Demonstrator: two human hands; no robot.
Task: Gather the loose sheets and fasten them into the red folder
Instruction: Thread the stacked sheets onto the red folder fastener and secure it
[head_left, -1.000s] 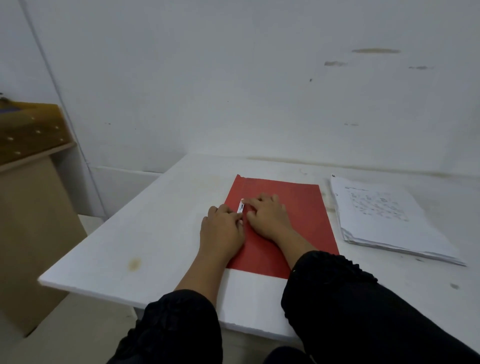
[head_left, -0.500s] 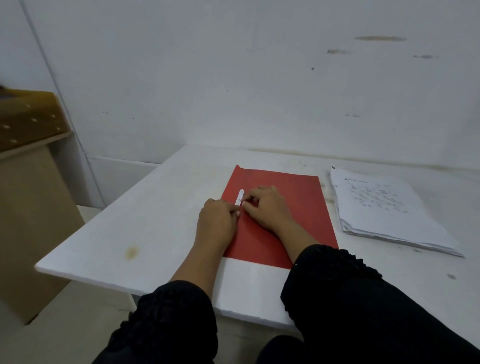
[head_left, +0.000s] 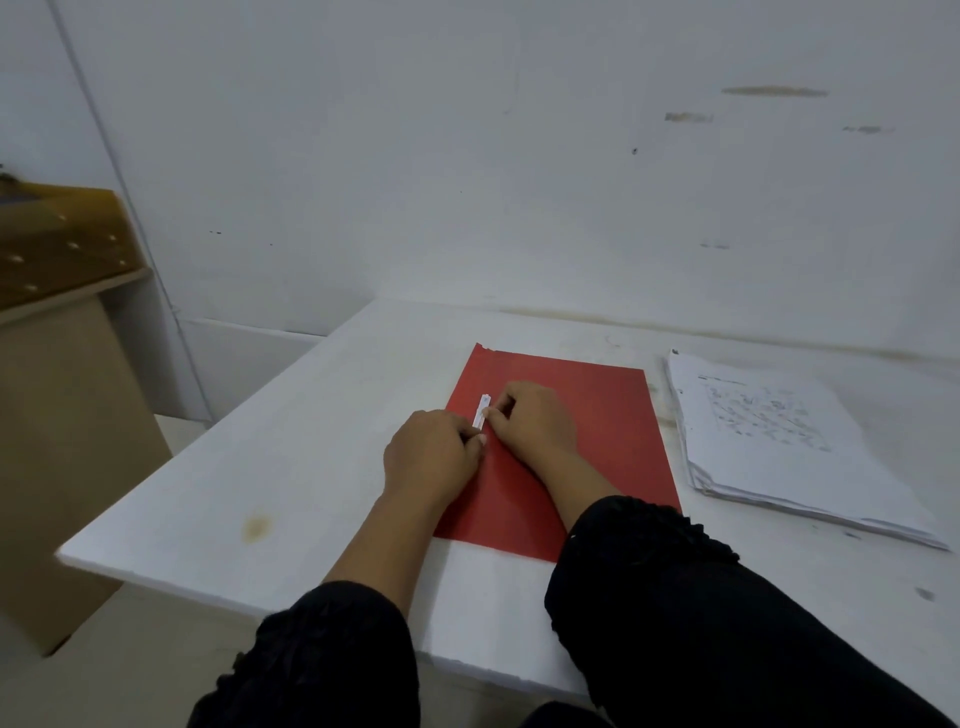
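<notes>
The red folder (head_left: 602, 431) lies flat and closed on the white table (head_left: 291, 467). A narrow white fastener strip (head_left: 482, 409) sits along its left edge. My left hand (head_left: 431, 457) rests at that edge with its fingertips pinching the strip's near end. My right hand (head_left: 535, 421) lies on the folder cover, fingers curled onto the same strip from the right. A stack of printed loose sheets (head_left: 774, 436) rests on the table just right of the folder, apart from it.
A white wall (head_left: 519, 156) rises right behind the table. A brown wooden cabinet (head_left: 57, 364) stands to the left, beyond the table's left edge. My black sleeves cover the near table edge.
Both hands have stayed on the strip at the folder's left edge. More of the white strip shows beyond the fingers than before. The view has shifted slightly.
</notes>
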